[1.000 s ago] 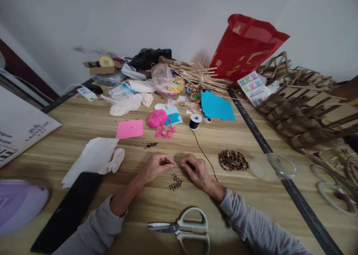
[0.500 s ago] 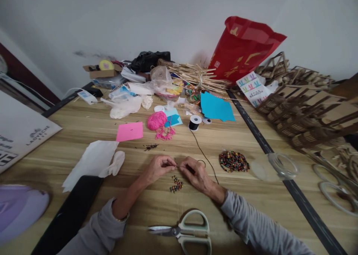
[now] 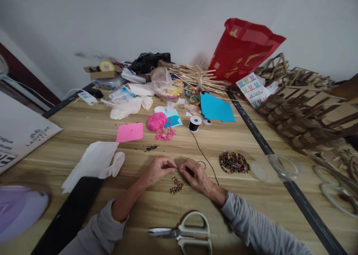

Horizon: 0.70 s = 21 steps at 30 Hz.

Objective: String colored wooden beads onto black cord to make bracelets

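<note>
My left hand [image 3: 160, 170] is closed, thumb and forefinger pinched on something too small to make out. Just to its right, my right hand [image 3: 197, 176] is closed as well, fingertips pressed together on what looks like the end of a black cord [image 3: 201, 149]. A small loop of that cord shows behind the right hand, and its other end leads back to a black-and-white spool [image 3: 194, 125]. The two sets of fingertips almost meet. Below them lie several loose coloured beads [image 3: 176, 186] on the wooden table. Scissors [image 3: 183, 232] with pale handles lie nearer me, blades pointing left.
A heap of strung beads [image 3: 234, 162] lies right of my hands. Behind are pink yarn [image 3: 157, 121], pink paper [image 3: 129, 132], blue sheets [image 3: 217, 108] and small dark pieces [image 3: 151, 148]. Woven baskets [image 3: 304, 117] crowd the right; a black case [image 3: 69, 214] lies left.
Both hands stay nearly in place. My fingertips have drawn very slightly apart; the rest of the table is unchanged.
</note>
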Each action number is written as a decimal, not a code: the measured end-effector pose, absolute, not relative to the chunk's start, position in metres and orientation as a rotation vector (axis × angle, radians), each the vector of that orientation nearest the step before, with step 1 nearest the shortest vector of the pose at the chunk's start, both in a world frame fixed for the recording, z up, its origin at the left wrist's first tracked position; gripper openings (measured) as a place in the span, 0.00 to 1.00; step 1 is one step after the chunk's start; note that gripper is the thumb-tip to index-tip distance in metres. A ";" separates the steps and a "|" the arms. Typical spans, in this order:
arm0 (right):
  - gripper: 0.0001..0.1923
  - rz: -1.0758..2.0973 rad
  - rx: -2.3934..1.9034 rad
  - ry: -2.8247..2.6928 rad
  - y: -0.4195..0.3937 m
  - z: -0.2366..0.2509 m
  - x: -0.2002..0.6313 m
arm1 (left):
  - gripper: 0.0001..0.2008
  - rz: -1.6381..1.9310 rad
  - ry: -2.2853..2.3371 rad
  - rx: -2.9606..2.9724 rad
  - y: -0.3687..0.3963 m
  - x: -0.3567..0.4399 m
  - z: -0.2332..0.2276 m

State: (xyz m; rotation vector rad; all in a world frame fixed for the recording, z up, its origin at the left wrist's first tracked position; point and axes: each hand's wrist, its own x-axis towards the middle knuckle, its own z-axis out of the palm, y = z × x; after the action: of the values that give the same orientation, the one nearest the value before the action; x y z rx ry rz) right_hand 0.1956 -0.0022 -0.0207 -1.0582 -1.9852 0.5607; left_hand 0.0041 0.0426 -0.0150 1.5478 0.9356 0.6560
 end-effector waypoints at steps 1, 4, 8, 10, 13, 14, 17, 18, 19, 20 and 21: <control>0.10 0.560 -1.056 -1.986 -0.002 -0.021 0.196 | 0.06 0.654 0.934 1.547 0.043 0.004 -0.015; 0.10 0.568 -1.056 -1.986 -0.002 -0.020 0.196 | 0.05 0.651 0.926 1.544 0.043 0.004 -0.016; 0.10 0.584 -1.069 -1.993 -0.002 -0.020 0.196 | 0.05 0.657 0.914 1.536 0.043 0.004 -0.018; 0.10 0.594 -1.069 -1.993 -0.003 -0.020 0.196 | 0.05 0.658 0.910 1.532 0.043 0.004 -0.018; 0.10 0.593 -1.070 -1.994 -0.003 -0.020 0.196 | 0.05 0.657 0.912 1.536 0.043 0.004 -0.018; 0.10 0.589 -1.071 -1.994 -0.003 -0.020 0.196 | 0.05 0.656 0.913 1.537 0.043 0.004 -0.019; 0.10 0.580 -1.068 -1.996 -0.002 -0.020 0.196 | 0.05 0.661 0.911 1.534 0.043 0.004 -0.020; 0.10 0.577 -1.067 -1.996 -0.002 -0.021 0.196 | 0.05 0.664 0.909 1.532 0.043 0.004 -0.020; 0.10 0.574 -1.066 -1.995 -0.002 -0.021 0.196 | 0.05 0.668 0.906 1.532 0.043 0.004 -0.020; 0.10 0.574 -1.065 -1.995 -0.002 -0.021 0.196 | 0.05 0.671 0.905 1.532 0.043 0.004 -0.020; 0.10 0.576 -1.065 -1.996 -0.002 -0.021 0.196 | 0.05 0.670 0.905 1.532 0.043 0.004 -0.020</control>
State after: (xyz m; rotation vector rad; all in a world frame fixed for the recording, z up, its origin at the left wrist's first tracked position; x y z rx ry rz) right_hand 0.1963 -0.0023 -0.0207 -1.0654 -1.9958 0.5762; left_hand 0.0041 0.0432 -0.0200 1.5322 0.9049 0.6705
